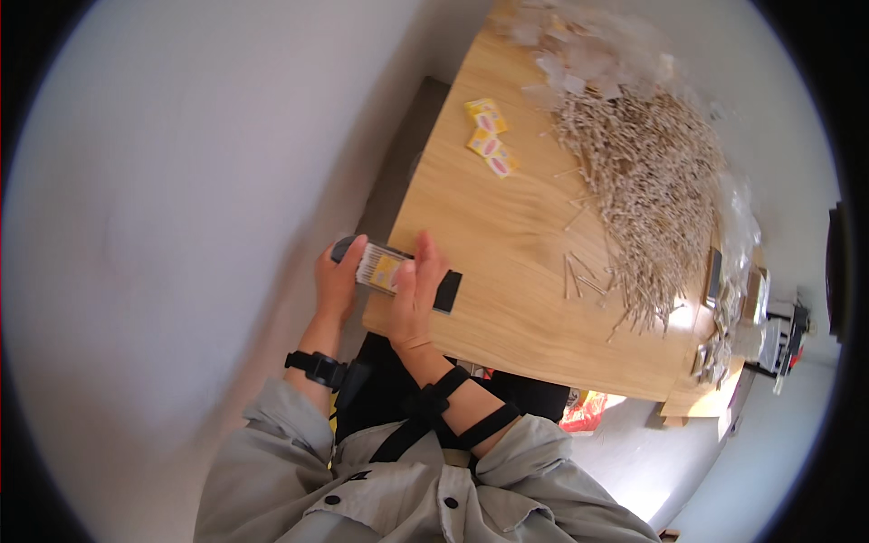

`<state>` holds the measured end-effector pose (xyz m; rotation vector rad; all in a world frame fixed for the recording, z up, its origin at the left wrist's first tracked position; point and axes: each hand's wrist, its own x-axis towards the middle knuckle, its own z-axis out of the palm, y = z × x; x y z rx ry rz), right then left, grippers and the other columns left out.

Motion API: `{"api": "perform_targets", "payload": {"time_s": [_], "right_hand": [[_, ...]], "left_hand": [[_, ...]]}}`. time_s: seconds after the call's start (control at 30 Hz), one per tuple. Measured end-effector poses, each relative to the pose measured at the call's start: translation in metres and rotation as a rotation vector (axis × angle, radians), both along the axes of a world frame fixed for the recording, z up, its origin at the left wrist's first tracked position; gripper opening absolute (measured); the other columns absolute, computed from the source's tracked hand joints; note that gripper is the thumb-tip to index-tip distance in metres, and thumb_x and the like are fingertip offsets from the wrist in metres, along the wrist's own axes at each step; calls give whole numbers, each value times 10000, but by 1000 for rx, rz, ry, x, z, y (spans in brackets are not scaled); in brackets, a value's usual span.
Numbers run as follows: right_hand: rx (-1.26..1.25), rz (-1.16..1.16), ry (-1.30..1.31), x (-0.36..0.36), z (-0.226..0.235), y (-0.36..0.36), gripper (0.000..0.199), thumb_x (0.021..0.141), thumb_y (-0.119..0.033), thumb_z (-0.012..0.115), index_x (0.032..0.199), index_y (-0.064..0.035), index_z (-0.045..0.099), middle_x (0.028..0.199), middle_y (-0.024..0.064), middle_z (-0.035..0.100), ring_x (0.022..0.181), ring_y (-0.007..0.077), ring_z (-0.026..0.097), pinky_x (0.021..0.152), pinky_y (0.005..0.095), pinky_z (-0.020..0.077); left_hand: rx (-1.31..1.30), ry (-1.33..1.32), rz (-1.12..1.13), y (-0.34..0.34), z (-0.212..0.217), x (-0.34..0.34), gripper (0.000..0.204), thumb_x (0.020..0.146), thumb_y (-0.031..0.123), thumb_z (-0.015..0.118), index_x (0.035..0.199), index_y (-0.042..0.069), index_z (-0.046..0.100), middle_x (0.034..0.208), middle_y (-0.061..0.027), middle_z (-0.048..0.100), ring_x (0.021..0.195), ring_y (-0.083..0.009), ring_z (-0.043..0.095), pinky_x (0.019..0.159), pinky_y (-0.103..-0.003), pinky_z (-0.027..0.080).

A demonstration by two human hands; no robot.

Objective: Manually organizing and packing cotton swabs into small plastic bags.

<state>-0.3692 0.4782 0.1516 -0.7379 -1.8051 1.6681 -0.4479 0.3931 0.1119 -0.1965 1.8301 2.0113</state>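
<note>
A small clear box (373, 267) of cotton swabs with a yellow label lies across my hands, above the near left corner of the table. My left hand (334, 282) is closed around its left end, where a dark end piece (341, 248) shows. My right hand (416, 299) is at the other end, fingers stretched out and partly covering the label; it seems to touch the box there. A flat black rectangular piece (447, 292) lies on the table just right of my right hand.
A big heap of loose cotton swabs (656, 181) covers the table's right side, with a few strays (584, 276) nearer me. Yellow printed cards (489, 140) lie farther back. Clear plastic bags (606, 45) are piled at the far end. A wall (199, 181) stands on the left.
</note>
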Motion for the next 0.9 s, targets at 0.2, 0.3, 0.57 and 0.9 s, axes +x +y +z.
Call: {"api": "perform_targets", "payload": {"time_s": [0.2, 0.3, 0.57, 0.9], "right_hand": [[93, -97, -161, 36, 4, 53, 503, 881, -53, 607, 1349, -18, 425, 1157, 122, 449, 1059, 214, 460, 929, 311, 408], [614, -357, -311, 90, -1, 126, 613, 766, -68, 735, 1312, -44, 457, 1058, 89, 463, 927, 208, 449, 817, 343, 422], [514, -298, -578, 157, -13, 199, 314, 734, -116, 767, 1027, -77, 658, 1010, 137, 505, 922, 291, 533, 747, 367, 463], [753, -572, -450, 176, -4, 224, 285, 752, -77, 713, 1032, -88, 657, 1030, 139, 515, 898, 291, 544, 708, 388, 472]], "left_hand": [[-197, 19, -29, -25, 8, 0, 346, 921, 317, 643, 1027, -12, 619, 898, -28, 617, 807, -105, 572, 700, -262, 472], [-444, 244, -38, -38, 7, 14, 383, 930, 272, 618, 1171, -16, 542, 1049, -84, 561, 963, -169, 546, 812, -308, 459], [-631, 1032, -256, 25, 83, 62, 470, 869, 101, 608, 1293, 4, 430, 1323, -203, 368, 1240, -372, 374, 1057, -471, 298], [-728, 1214, -1095, 150, 46, 157, 752, 852, 353, 641, 1445, 18, 322, 1537, -214, 197, 1433, -357, 180, 1158, -511, 151]]}}
